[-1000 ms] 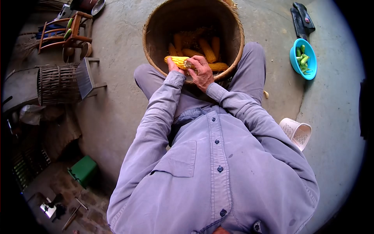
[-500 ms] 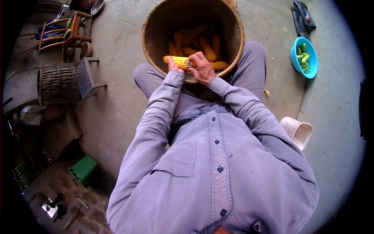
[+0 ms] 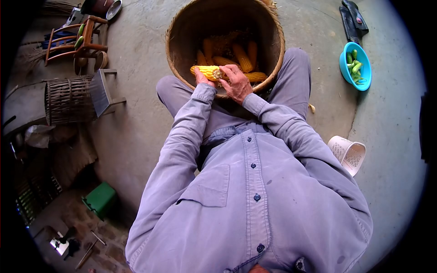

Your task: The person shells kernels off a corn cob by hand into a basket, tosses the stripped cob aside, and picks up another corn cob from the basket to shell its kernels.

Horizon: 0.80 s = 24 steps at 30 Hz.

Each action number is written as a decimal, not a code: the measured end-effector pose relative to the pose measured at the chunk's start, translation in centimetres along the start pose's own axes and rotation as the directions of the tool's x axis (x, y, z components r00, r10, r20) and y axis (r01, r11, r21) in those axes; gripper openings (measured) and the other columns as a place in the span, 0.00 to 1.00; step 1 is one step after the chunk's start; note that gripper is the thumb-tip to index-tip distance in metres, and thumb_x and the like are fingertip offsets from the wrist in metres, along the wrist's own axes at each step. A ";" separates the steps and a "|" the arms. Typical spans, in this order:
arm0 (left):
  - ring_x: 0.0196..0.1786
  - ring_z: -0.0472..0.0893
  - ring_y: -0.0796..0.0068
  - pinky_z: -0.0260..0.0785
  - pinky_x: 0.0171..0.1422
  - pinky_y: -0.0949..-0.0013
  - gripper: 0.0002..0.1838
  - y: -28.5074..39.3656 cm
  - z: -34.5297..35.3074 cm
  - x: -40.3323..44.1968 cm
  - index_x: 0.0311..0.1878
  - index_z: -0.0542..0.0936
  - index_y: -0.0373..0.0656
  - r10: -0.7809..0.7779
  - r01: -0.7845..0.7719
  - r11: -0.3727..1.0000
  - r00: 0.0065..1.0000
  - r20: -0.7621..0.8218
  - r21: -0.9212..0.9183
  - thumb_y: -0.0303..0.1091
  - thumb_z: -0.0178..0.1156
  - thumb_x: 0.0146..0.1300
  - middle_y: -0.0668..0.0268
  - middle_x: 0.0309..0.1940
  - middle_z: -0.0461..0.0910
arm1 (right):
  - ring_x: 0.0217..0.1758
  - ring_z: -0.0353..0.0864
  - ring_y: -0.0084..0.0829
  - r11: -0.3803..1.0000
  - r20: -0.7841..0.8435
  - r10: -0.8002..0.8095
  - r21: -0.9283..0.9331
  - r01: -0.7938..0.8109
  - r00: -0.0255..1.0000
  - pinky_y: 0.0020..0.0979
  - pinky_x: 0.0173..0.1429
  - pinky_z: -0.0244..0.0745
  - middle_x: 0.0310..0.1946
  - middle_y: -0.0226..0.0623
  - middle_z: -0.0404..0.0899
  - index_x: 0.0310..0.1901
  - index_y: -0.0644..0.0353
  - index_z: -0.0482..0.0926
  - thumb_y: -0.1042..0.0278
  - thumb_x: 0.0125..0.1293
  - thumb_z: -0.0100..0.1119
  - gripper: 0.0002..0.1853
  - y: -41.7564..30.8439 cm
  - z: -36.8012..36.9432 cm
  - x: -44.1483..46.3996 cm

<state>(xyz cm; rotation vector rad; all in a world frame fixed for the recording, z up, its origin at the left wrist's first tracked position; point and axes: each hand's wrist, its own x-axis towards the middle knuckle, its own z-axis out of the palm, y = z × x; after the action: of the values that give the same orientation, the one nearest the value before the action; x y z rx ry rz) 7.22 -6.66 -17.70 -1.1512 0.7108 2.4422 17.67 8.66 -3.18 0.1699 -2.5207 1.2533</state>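
An ear of yellow corn (image 3: pixel 205 72) lies across my left hand (image 3: pixel 203 80), whose fingers are wrapped round it from below. Its pale, ragged end points right. My right hand (image 3: pixel 237 84) is curled at that end, thumb and fingertips pressing against it; the spot under the fingers is partly hidden. Both hands are over the near rim of a deep woven basket (image 3: pixel 169 50). Inside the basket, several more ears of corn (image 3: pixel 242 57) lie beyond my hands, with loose bits behind them.
My knees flank the basket. To the right are a blue bowl (image 3: pixel 342 66) of green vegetables (image 3: pixel 357 68), a dark object (image 3: pixel 354 22) and a white perforated basket (image 3: pixel 340 148). Leftward stand a wooden chair (image 3: pixel 93 45), a metal-topped stool (image 3: pixel 100 93), a wicker basket (image 3: pixel 68 99) and a green bin (image 3: pixel 99 199).
The ear of corn has turned slightly, so its ragged end shows more between my hands. My right hand has shifted a little; my left keeps its hold.
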 end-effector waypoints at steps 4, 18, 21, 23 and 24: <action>0.46 0.81 0.55 0.75 0.55 0.48 0.32 -0.3 -0.2 0.1 0.51 0.74 0.49 0.053 -0.052 0.998 0.998 -0.020 0.017 0.68 0.52 0.61 0.60 0.44 0.81 | 0.54 0.77 0.45 0.997 0.036 -0.059 -0.042 0.060 0.998 0.36 0.57 0.76 0.50 0.45 0.74 0.56 0.61 0.73 0.73 0.54 0.69 0.26 -1.0 -0.9 0.0; 0.43 0.82 0.53 0.77 0.52 0.50 0.31 -0.3 1.5 -2.4 0.56 0.70 0.38 0.145 -0.147 0.989 0.986 -0.082 -0.013 0.57 0.54 0.64 0.52 0.42 0.80 | 0.44 0.77 0.42 0.976 0.036 0.124 0.175 -0.128 0.992 0.35 0.49 0.76 0.41 0.44 0.72 0.46 0.61 0.71 0.76 0.49 0.71 0.22 0.1 -0.1 0.6; 0.43 0.82 0.52 0.78 0.51 0.49 0.32 -0.4 2.0 -3.1 0.58 0.69 0.35 0.209 -0.207 0.978 0.970 -0.123 0.030 0.56 0.55 0.63 0.50 0.44 0.80 | 0.43 0.77 0.42 0.971 0.062 0.143 0.187 -0.152 0.988 0.35 0.48 0.76 0.39 0.44 0.71 0.44 0.61 0.71 0.76 0.49 0.71 0.21 0.4 -0.2 0.7; 0.43 0.83 0.52 0.78 0.51 0.49 0.33 -0.6 2.2 -3.2 0.59 0.69 0.34 0.235 -0.229 0.972 0.959 -0.161 0.056 0.55 0.56 0.63 0.50 0.45 0.80 | 0.42 0.77 0.41 0.968 0.080 0.154 0.188 -0.166 0.985 0.35 0.47 0.76 0.38 0.44 0.70 0.43 0.61 0.70 0.76 0.49 0.71 0.21 0.6 -0.1 0.8; 0.44 0.83 0.52 0.78 0.51 0.50 0.34 -0.6 2.2 -3.3 0.59 0.68 0.33 0.248 -0.239 0.968 0.952 -0.179 0.070 0.55 0.56 0.63 0.50 0.45 0.80 | 0.42 0.76 0.41 0.966 0.092 0.162 0.188 -0.177 0.983 0.35 0.47 0.76 0.38 0.44 0.70 0.42 0.61 0.70 0.76 0.49 0.71 0.21 0.7 -0.1 0.8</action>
<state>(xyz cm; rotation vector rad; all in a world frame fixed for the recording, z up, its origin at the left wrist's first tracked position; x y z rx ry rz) 8.18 -5.22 -14.01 -1.3587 1.0174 2.5202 16.73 9.15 -3.38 0.0480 -2.5164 1.5921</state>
